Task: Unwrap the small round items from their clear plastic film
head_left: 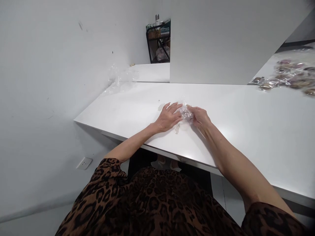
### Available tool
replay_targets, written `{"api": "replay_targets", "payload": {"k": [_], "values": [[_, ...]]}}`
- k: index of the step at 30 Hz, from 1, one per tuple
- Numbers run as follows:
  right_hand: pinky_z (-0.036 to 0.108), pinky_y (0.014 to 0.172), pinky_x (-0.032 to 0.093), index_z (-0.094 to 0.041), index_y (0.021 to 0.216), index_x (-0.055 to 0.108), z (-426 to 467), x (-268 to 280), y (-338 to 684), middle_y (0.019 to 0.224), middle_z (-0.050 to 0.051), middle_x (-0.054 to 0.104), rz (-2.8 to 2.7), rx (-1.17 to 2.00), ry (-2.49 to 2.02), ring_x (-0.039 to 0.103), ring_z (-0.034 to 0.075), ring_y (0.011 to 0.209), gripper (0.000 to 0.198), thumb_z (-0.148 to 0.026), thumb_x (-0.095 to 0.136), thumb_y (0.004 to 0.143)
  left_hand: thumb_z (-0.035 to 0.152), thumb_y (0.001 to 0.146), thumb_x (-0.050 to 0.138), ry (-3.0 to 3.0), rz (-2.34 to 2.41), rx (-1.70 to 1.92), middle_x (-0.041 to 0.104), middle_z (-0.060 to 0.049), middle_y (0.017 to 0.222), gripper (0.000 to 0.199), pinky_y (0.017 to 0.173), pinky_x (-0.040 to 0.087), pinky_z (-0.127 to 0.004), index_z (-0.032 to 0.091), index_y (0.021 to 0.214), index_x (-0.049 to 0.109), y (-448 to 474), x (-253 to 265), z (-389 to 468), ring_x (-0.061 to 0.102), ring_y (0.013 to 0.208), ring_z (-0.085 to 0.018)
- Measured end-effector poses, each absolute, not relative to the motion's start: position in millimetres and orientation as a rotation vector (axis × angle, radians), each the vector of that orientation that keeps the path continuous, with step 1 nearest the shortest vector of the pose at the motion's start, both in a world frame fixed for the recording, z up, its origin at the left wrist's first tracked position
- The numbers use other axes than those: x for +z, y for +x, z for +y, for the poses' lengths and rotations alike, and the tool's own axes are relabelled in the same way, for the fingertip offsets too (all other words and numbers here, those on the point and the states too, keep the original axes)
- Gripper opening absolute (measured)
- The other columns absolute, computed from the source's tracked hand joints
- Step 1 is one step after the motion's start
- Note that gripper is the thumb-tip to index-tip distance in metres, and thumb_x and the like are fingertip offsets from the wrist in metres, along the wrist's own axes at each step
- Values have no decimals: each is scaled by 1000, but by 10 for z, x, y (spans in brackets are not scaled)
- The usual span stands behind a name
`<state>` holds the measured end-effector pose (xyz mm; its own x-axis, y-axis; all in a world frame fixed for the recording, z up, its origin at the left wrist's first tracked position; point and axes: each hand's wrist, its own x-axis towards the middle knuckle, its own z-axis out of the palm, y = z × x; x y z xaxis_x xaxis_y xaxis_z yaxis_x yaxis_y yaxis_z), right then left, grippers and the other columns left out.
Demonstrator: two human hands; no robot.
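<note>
A crumpled piece of clear plastic film (pixel 186 113) lies on the white table (pixel 137 111) between my two hands. My right hand (pixel 199 117) has it pinched at its right side, thumb and fingers closed on it. My left hand (pixel 168 118) rests flat, palm down, on the table to the left. Its fingers are spread and their tips reach the film's left edge. Wet-looking or translucent patches (pixel 177 128) show on the tabletop near my left hand. Whether anything is wrapped inside the film cannot be made out.
Loose clear plastic (pixel 120 80) lies at the table's back left, against the wall. A grey-white panel (pixel 211 42) stands along the back edge. Several small wrapped items (pixel 292 78) are spread at the far right. Behind stands a black shelf (pixel 150 46) with boxes.
</note>
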<state>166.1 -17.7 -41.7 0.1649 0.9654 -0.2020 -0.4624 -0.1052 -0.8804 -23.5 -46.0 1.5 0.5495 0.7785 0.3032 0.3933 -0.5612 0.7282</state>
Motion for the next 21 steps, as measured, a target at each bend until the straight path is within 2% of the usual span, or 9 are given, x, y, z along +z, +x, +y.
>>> {"api": "replay_targets", "payload": {"k": [3, 6, 11, 14, 17, 19, 21], "values": [[20, 35, 39, -19, 70, 54, -186, -366, 1666, 58, -2, 58, -547, 1405, -1134, 50, 8, 42, 36, -33, 85, 80, 53, 100, 57, 1823, 1000, 1126, 67, -12, 133, 32, 123, 34, -44, 22, 94, 58, -142, 123, -433, 55, 138, -26], [21, 37, 41, -18, 75, 57, -213, -293, 1676, 68, 2, 65, -566, 1453, -1154, 53, 9, 45, 35, -43, 78, 87, 56, 103, 51, 1393, 949, 1273, 70, -9, 125, 35, 110, 46, -42, 21, 103, 54, -92, 361, -370, 65, 124, -23], [20, 42, 42, -20, 85, 60, -270, -273, 1652, 89, 2, 68, -734, 1411, -1157, 57, 8, 57, 48, -57, 88, 71, 63, 101, 52, 1081, 832, 1263, 68, -9, 130, 45, 103, 53, -46, 20, 115, 57, -120, 719, -298, 64, 130, -29], [19, 54, 47, -22, 99, 66, -332, -287, 1606, 102, 2, 70, -969, 1404, -1026, 63, 10, 75, 55, -58, 90, 65, 58, 107, 40, 1023, 725, 1292, 67, -10, 132, 46, 105, 54, -48, 17, 116, 60, -117, 807, -287, 61, 135, -30], [22, 68, 52, -25, 116, 65, -393, -295, 1553, 112, 3, 73, -1199, 1433, -928, 67, 15, 93, 64, -49, 93, 63, 46, 113, 25, 974, 686, 1295, 66, -9, 132, 47, 104, 55, -50, 14, 115, 60, -53, 862, -309, 61, 136, -28], [24, 67, 51, -22, 112, 65, -407, -312, 1532, 101, 3, 74, -1245, 1442, -944, 68, 15, 85, 62, -40, 94, 60, 40, 114, 21, 956, 662, 1292, 67, -8, 131, 48, 103, 56, -49, 13, 114, 60, -13, 916, -333, 62, 135, -27], [23, 56, 46, -20, 97, 64, -386, -339, 1535, 76, -2, 69, -1176, 1448, -999, 61, 12, 65, 53, -29, 93, 54, 39, 114, 19, 973, 637, 1325, 67, -8, 130, 48, 103, 56, -50, 13, 114, 60, -21, 989, -345, 62, 136, -27]]}}
